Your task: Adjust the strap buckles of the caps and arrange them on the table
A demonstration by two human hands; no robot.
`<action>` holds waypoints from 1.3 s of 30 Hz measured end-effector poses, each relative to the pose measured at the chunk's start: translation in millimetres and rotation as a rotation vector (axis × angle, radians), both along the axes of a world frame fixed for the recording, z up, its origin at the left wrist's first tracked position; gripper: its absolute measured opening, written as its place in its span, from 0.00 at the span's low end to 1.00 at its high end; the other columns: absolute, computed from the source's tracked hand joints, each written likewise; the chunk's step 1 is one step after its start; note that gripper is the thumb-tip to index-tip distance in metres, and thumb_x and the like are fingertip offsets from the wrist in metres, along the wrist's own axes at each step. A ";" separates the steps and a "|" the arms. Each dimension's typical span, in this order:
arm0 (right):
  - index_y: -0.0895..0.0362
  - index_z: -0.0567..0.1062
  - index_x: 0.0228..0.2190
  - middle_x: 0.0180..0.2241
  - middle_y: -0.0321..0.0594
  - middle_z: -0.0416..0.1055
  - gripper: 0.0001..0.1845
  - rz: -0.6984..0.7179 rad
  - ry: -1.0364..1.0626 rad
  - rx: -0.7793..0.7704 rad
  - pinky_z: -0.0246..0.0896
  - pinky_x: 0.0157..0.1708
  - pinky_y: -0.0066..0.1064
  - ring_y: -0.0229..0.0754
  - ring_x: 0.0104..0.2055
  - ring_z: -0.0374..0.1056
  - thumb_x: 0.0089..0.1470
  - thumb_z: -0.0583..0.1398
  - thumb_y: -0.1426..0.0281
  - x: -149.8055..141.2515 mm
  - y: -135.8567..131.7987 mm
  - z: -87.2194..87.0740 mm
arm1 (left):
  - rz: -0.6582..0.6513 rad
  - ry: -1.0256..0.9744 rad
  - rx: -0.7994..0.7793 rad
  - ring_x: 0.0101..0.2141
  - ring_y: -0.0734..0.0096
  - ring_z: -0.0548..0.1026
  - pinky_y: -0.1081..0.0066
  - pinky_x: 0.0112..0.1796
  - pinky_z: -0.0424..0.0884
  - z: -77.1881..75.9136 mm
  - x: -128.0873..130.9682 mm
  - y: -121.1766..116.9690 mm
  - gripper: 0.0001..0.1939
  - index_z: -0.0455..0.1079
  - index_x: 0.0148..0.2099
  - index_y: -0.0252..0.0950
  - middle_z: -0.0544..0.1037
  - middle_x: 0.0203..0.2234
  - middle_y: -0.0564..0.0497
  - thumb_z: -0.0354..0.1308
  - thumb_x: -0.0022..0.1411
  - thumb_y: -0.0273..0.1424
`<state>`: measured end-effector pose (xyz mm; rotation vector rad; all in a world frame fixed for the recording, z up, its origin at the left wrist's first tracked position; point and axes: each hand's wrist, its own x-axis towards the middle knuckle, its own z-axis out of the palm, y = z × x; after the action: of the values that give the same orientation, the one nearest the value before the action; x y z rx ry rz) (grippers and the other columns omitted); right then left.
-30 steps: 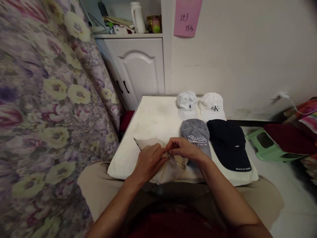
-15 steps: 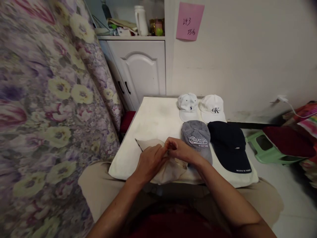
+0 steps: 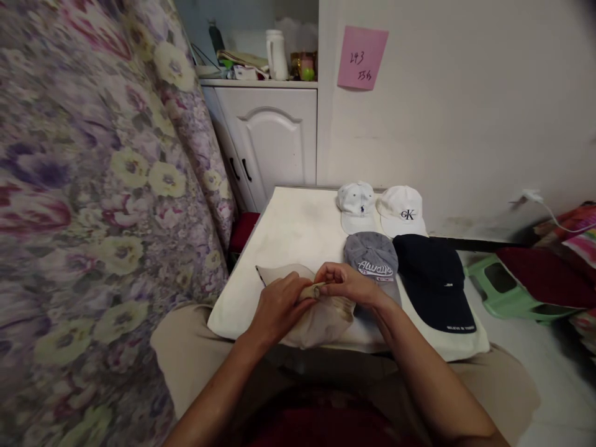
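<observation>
A beige cap (image 3: 321, 323) lies at the front edge of the cream-covered table (image 3: 302, 217), its brim pointing to the far left. My left hand (image 3: 282, 304) is closed on the cap's strap, thumb and fingers pinching it. From the other side my right hand (image 3: 342, 282) pinches the same strap close to a small buckle (image 3: 316, 290). Just right of my right hand sits a grey cap (image 3: 372, 257) with "Always" lettering, partly covered by my wrist. Both hands hide part of the beige cap.
A dark navy cap (image 3: 431, 279) lies on the right. Behind are a pale cap (image 3: 356, 205) and a white CK cap (image 3: 403, 210). A floral curtain (image 3: 116, 217) hangs at left; a green stool (image 3: 493, 279) stands at right, a white cabinet (image 3: 274, 143) behind.
The view has tilted up slightly, so everything sits lower in the picture. My fingers have shifted on the strap, and its buckle now shows between my hands.
</observation>
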<state>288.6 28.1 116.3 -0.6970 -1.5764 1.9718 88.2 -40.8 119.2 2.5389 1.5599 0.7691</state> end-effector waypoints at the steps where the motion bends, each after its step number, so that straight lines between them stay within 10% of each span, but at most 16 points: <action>1: 0.56 0.73 0.33 0.29 0.33 0.72 0.10 -0.013 -0.022 0.031 0.59 0.33 0.29 0.35 0.30 0.66 0.47 0.68 0.70 -1.3 -0.5 -0.8 | 0.002 0.010 -0.003 0.32 0.65 0.73 0.68 0.33 0.63 0.1 0.4 -0.4 0.10 0.70 0.45 0.38 0.73 0.31 0.52 0.58 0.66 0.38; 6: 0.56 0.72 0.31 0.28 0.33 0.69 0.05 -0.119 -0.156 0.243 0.55 0.30 0.28 0.35 0.30 0.62 0.49 0.63 0.75 -4.0 -2.0 -1.8 | 0.023 0.060 -0.030 0.33 0.66 0.73 0.69 0.33 0.63 2.2 2.4 0.7 0.10 0.70 0.45 0.39 0.72 0.32 0.52 0.57 0.67 0.38; 39: 0.56 0.73 0.32 0.29 0.33 0.70 0.06 -0.012 -0.090 0.168 0.57 0.31 0.28 0.36 0.30 0.63 0.49 0.64 0.72 -1.8 -2.4 -2.7 | -0.040 -0.223 -0.281 0.30 0.70 0.67 0.69 0.32 0.60 23.6 3.6 3.1 0.17 0.61 0.30 0.37 0.65 0.27 0.55 0.46 0.72 0.37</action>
<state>286.8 25.7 113.7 -0.7341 -1.7636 1.7958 91.9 -37.7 142.8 2.1962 1.4283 0.7400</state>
